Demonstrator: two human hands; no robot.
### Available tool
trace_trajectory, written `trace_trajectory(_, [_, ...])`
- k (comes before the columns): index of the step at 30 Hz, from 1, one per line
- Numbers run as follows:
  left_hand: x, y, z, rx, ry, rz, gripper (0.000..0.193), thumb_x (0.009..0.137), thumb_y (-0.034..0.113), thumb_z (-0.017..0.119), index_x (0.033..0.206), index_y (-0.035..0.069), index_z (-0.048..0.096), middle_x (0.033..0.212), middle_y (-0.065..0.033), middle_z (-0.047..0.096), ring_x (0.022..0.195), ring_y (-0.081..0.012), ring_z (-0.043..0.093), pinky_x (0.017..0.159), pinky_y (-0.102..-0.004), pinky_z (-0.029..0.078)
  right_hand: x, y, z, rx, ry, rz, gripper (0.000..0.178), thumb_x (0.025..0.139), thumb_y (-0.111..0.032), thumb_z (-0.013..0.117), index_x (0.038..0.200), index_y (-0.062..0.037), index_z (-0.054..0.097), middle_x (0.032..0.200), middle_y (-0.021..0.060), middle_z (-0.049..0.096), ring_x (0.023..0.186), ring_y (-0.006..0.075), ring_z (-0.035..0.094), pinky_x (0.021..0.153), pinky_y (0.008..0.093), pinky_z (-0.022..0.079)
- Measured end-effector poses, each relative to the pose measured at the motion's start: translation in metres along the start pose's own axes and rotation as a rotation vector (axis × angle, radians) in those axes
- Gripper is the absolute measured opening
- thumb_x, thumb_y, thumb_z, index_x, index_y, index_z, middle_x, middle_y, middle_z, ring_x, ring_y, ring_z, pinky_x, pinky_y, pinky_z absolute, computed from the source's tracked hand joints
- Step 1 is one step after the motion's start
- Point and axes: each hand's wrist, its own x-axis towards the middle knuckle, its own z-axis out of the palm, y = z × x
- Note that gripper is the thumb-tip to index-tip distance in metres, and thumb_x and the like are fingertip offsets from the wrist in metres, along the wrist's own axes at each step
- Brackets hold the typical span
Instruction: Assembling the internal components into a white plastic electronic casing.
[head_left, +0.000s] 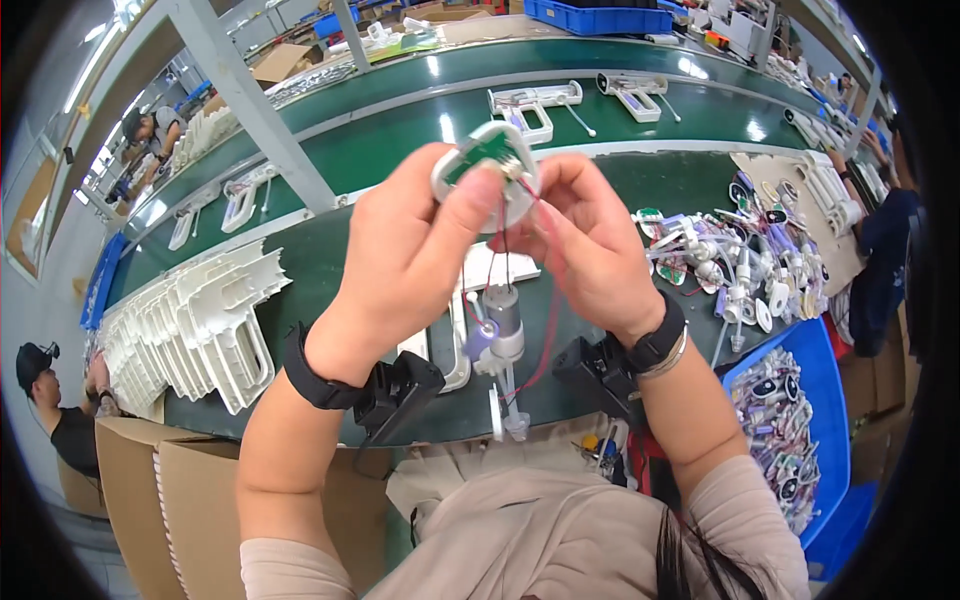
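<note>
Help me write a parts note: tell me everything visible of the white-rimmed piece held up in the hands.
The white-rimmed piece is rounded and looks like plastic, with a green board and a brassy, coil-like part inside its rim. It is held up, tilted, above the dark green worktop. The left hand grips it, thumb across its front; the right hand is at its right edge. Red wire and dark wires lead down from it. Its back is hidden.

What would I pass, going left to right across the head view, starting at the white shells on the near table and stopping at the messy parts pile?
White shells → left hand → held piece → right hand → parts pile.
</note>
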Motion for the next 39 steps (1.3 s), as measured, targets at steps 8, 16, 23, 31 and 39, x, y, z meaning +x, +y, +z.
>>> trace_trajectory(8, [0.007, 0.001, -0.024, -0.294, 0.08, -0.456, 0.041, 0.096, 0.04, 0.047, 0.099, 0.0, 0.056, 0.08, -0.005, 0.06, 0.058, -0.009, 0.056, 0.052, -0.022, 0.048, -0.027, 0.027, 0.009, -0.397, -0.171, 0.355, 0.045, 0.078, -0.013, 0.069, 0.118, -0.0011, 0.05, 0.098, 0.0027, 0.057, 0.09, 0.0098, 0.052, 0.083, 0.0275, 0.044])
trace_trajectory(16, [0.007, -0.019, -0.052, -0.216, -0.106, -0.524, 0.033, 0.094, 0.036, 0.051, 0.097, 0.003, 0.057, 0.077, -0.0057, 0.062, 0.052, -0.0154, 0.055, 0.05, -0.0261, 0.043, -0.032, 0.004, 0.004, -0.392, -0.167, 0.47, 0.027, 0.08, -0.017, 0.068, 0.096, -0.0018, 0.054, 0.076, 0.0005, 0.055, 0.062, 0.0045, 0.049, 0.053, 0.0209, 0.041])
trace_trajectory(23, [0.025, -0.002, -0.023, 0.319, -0.212, 0.186, 0.028, 0.088, 0.024, 0.059, 0.103, 0.0, 0.06, 0.076, -0.0134, 0.063, 0.066, -0.0244, 0.062, 0.058, -0.0344, 0.048, -0.027, 0.023, 0.028, 0.104, -0.286, 0.702, 0.048, 0.087, -0.02, 0.063, 0.129, -0.006, 0.043, 0.07, -0.0005, 0.053, 0.048, 0.0022, 0.043, 0.043, 0.0178, 0.036])
trace_trajectory(31, [-0.079, -0.026, -0.061, -0.25, 0.111, -0.065, 0.033, 0.088, 0.015, 0.062, 0.112, -0.006, 0.056, 0.103, -0.0121, 0.062, 0.093, -0.0163, 0.06, 0.082, -0.029, 0.049, -0.026, -0.014, 0.017, -1.336, -0.225, -0.172, 0.071, 0.071, -0.006, 0.068, 0.135, -0.0093, 0.037, 0.105, 0.0168, 0.061, 0.086, 0.0362, 0.062, 0.071, 0.0337, 0.052])
trace_trajectory(39, [-0.145, -0.128, -0.045, 0.426, 0.071, -0.455, 0.015, 0.087, 0.004, 0.06, 0.1, -0.001, 0.055, 0.077, -0.0062, 0.062, 0.07, -0.0084, 0.061, 0.062, -0.0218, 0.048, -0.005, 0.071, -0.004, -1.909, -0.471, 0.068, 0.019, 0.075, -0.016, 0.064, 0.084, -0.0045, 0.051, 0.067, 0.0055, 0.058, 0.066, 0.024, 0.062, 0.049, 0.0364, 0.047])
